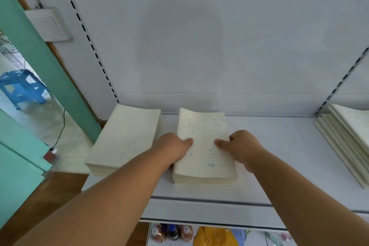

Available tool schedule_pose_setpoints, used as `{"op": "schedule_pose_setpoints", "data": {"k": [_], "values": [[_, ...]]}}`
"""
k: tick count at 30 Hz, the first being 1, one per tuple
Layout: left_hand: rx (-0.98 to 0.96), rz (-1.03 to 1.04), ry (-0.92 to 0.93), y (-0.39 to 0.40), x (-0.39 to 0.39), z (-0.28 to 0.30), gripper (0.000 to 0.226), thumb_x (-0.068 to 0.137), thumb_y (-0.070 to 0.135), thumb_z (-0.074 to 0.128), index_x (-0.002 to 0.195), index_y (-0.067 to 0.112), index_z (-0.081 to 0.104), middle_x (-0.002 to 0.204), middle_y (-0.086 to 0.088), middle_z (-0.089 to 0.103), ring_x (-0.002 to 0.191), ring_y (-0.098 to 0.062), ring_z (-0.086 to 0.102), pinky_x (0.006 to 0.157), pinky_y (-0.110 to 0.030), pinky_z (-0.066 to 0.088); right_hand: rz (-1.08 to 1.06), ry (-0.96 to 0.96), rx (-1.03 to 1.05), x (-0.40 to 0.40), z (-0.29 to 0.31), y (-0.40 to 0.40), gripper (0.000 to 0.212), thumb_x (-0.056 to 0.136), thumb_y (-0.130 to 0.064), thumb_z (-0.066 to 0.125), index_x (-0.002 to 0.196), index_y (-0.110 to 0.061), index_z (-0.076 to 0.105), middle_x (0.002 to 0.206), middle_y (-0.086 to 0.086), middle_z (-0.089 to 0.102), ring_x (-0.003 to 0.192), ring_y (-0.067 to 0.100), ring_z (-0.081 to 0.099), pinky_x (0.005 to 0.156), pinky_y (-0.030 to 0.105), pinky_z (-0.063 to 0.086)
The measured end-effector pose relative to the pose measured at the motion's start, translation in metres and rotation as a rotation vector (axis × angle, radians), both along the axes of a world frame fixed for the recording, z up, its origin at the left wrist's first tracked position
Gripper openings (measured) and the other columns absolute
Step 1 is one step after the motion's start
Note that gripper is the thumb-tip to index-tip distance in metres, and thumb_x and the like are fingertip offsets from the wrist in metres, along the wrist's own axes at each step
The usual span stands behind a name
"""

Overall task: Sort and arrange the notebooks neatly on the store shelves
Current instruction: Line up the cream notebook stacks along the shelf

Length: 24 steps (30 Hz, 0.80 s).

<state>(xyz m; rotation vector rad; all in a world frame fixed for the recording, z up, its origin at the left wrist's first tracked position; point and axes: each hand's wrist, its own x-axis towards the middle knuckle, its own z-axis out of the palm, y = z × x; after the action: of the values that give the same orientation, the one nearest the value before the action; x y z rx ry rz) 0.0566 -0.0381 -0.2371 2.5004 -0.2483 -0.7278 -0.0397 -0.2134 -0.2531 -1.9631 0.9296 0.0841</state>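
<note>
A stack of cream notebooks point(203, 126) with a blue star pattern on the top cover lies in the middle of the white shelf point(269, 166). My left hand point(172, 146) grips its left edge, thumb on top of the cover. My right hand point(239, 147) grips the right edge the same way. A second cream stack point(123, 140) lies to the left, close beside the first. A third stack point(347, 142), fanned out, lies at the far right of the shelf.
The white back panel point(199, 46) rises behind the shelf, with slotted uprights at both sides. Small bottles point(171, 232) and a yellow item point(215, 235) sit on the lower shelf. A green wall point(30, 50) and a blue stool point(22, 88) are at the left.
</note>
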Motion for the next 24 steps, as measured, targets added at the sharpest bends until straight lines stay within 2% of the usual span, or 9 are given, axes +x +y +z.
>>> {"op": "schedule_pose_setpoints", "data": {"k": [4, 8, 13, 14, 15, 17, 19, 22, 24], "values": [[0.025, -0.017, -0.001, 0.001, 0.0, 0.001, 0.058, 0.091, 0.059, 0.053, 0.118, 0.008, 0.061, 0.111, -0.01, 0.067, 0.1, -0.029, 0.065, 0.09, -0.041, 0.055, -0.008, -0.013, 0.026, -0.006, 0.001, 0.0, 0.045, 0.088, -0.043, 0.075, 0.071, -0.01, 0.048, 0.07, 0.003, 0.058, 0.061, 0.018, 0.053, 0.055, 0.027, 0.038], [0.026, -0.019, 0.012, 0.001, -0.002, 0.0, 0.06, 0.092, 0.059, 0.051, 0.12, 0.007, 0.06, 0.112, -0.009, 0.066, 0.1, -0.029, 0.064, 0.091, -0.041, 0.055, 0.007, 0.023, -0.037, -0.008, -0.002, 0.004, 0.048, 0.089, -0.048, 0.071, 0.071, -0.011, 0.047, 0.074, 0.004, 0.057, 0.064, 0.019, 0.052, 0.057, 0.028, 0.038], [0.011, -0.018, 0.007, 0.002, 0.0, 0.001, 0.06, 0.093, 0.059, 0.049, 0.121, 0.007, 0.06, 0.114, -0.008, 0.065, 0.101, -0.028, 0.063, 0.093, -0.04, 0.052, -0.011, -0.026, 0.001, -0.009, 0.001, 0.005, 0.044, 0.091, -0.048, 0.069, 0.074, -0.01, 0.052, 0.078, 0.003, 0.059, 0.069, 0.018, 0.055, 0.06, 0.027, 0.041], [-0.005, -0.001, 0.009, 0.001, 0.002, 0.002, 0.06, 0.093, 0.059, 0.047, 0.121, 0.007, 0.059, 0.113, -0.008, 0.065, 0.101, -0.027, 0.063, 0.094, -0.04, 0.052, -0.01, -0.068, -0.01, -0.01, -0.001, 0.008, 0.042, 0.092, -0.05, 0.065, 0.085, -0.009, 0.059, 0.086, 0.002, 0.062, 0.075, 0.017, 0.059, 0.064, 0.027, 0.045], [-0.02, 0.018, -0.001, -0.001, 0.003, 0.003, 0.06, 0.094, 0.058, 0.046, 0.121, 0.006, 0.059, 0.111, -0.008, 0.064, 0.1, -0.027, 0.063, 0.094, -0.04, 0.052, -0.011, -0.136, -0.001, -0.01, -0.006, 0.011, 0.046, 0.093, -0.053, 0.06, 0.108, -0.009, 0.063, 0.103, 0.001, 0.065, 0.087, 0.017, 0.063, 0.072, 0.03, 0.051], [-0.005, 0.026, -0.045, -0.007, 0.004, 0.005, 0.055, 0.095, 0.053, 0.046, 0.119, 0.005, 0.059, 0.109, -0.008, 0.064, 0.099, -0.028, 0.062, 0.093, -0.04, 0.052, -0.034, -0.266, 0.125, -0.015, -0.015, 0.018, 0.064, 0.096, -0.057, 0.052, 0.151, -0.025, 0.039, 0.14, -0.006, 0.054, 0.116, 0.019, 0.059, 0.097, 0.039, 0.052], [0.052, -0.001, -0.112, -0.011, 0.004, 0.004, 0.051, 0.096, 0.049, 0.048, 0.122, 0.006, 0.059, 0.114, -0.01, 0.064, 0.101, -0.029, 0.062, 0.092, -0.039, 0.052, -0.065, -0.371, 0.329, -0.02, -0.019, 0.025, 0.066, 0.101, -0.05, 0.049, 0.158, -0.038, 0.02, 0.15, -0.014, 0.04, 0.125, 0.015, 0.051, 0.105, 0.035, 0.046], [0.094, -0.006, -0.152, -0.014, 0.007, 0.004, 0.048, 0.097, 0.044, 0.049, 0.123, 0.005, 0.058, 0.118, -0.012, 0.064, 0.104, -0.03, 0.062, 0.092, -0.039, 0.052, -0.059, -0.446, 0.5, -0.021, -0.031, 0.023, 0.066, 0.101, -0.046, 0.053, 0.157, -0.046, 0.019, 0.151, -0.012, 0.045, 0.122, 0.015, 0.06, 0.102, 0.043, 0.053], [0.092, -0.011, -0.149, -0.015, 0.01, 0.004, 0.045, 0.097, 0.042, 0.05, 0.122, 0.005, 0.059, 0.116, -0.012, 0.065, 0.102, -0.029, 0.062, 0.092, -0.04, 0.053, -0.053, -0.459, 0.486, -0.018, -0.034, 0.023, 0.065, 0.102, -0.043, 0.053, 0.157, -0.046, 0.019, 0.147, -0.011, 0.049, 0.118, 0.015, 0.063, 0.098, 0.043, 0.056]]}}
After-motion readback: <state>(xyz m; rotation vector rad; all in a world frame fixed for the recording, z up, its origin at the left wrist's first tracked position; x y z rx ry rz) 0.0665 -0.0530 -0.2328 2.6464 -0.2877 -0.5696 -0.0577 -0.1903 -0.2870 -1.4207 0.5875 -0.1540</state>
